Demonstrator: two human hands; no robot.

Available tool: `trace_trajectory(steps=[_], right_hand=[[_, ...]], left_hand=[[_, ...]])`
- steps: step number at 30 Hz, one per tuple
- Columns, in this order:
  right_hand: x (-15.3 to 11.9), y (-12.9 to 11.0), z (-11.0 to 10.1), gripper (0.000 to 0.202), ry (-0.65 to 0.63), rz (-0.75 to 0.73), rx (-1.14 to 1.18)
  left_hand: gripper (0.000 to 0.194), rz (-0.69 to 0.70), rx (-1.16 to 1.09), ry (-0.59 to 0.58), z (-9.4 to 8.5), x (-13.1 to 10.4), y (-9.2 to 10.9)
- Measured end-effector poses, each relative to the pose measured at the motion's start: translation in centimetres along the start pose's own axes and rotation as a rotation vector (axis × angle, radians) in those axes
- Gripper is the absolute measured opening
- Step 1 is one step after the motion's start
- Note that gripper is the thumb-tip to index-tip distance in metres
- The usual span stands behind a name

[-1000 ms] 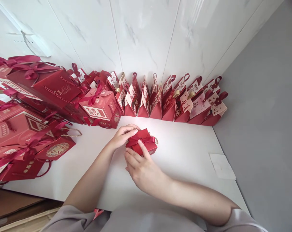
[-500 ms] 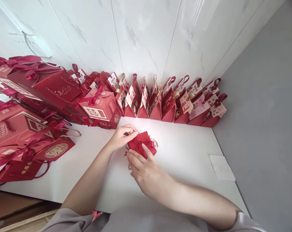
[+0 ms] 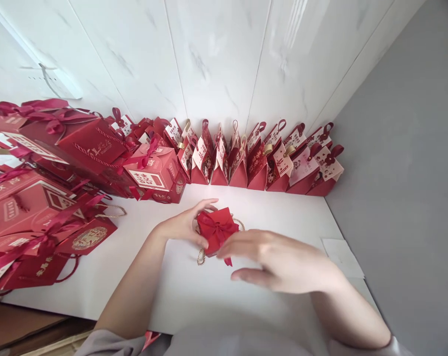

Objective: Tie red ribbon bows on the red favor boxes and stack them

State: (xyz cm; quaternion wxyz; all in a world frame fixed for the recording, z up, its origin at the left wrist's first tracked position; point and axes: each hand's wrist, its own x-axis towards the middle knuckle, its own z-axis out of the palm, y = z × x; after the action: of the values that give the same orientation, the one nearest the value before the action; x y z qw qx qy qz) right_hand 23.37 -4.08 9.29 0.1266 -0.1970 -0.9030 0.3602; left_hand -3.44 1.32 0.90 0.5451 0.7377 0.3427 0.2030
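A small red gift box point(image 3: 212, 221) with a red ribbon bow point(image 3: 219, 228) on top sits on the white tabletop before me. Twisted gold cord handles point(image 3: 201, 257) stick out at its sides. My left hand point(image 3: 183, 222) grips the box from the left, thumb on the near side and fingers around the far side. To the right, my right hand point(image 3: 272, 257) is open, its fingers stretched toward the box's near right corner. It is slightly blurred; whether its fingertips touch the box, I cannot tell.
Larger red gift boxes with ribbons point(image 3: 94, 141) are piled on the left. A double row of small red and pink boxes with loops point(image 3: 257, 163) lines the marbled wall point(image 3: 216, 54). White paper point(image 3: 342, 258) lies near the right edge, beside a grey panel point(image 3: 405, 173).
My right hand has lifted off the bow and moved right. My left hand has shifted from the top corner to around the box's left side. The box has turned slightly.
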Motion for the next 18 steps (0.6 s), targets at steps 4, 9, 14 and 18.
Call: trace_trajectory(steps=[4,9,14,18], right_hand=[[-0.6,5.6,-0.6,0.103,0.151,0.063,0.168],[-0.4,13.6,4.1,0.128,0.15,0.16,0.471],[-0.2,16.2,6.8,0.115,0.381,0.138,0.397],[0.4,16.7,7.2,0.108,0.555,0.125,0.344]], left_hand=[[0.082,-0.015,-0.067,-0.248,-0.1,0.4,-1.0],[0.053,-0.026,0.062,0.108,0.4,1.7,-4.6],[0.039,-0.002,0.169,0.318,1.0,2.8,-6.7],[0.041,0.056,0.192,0.376,1.2,3.1,-6.4]])
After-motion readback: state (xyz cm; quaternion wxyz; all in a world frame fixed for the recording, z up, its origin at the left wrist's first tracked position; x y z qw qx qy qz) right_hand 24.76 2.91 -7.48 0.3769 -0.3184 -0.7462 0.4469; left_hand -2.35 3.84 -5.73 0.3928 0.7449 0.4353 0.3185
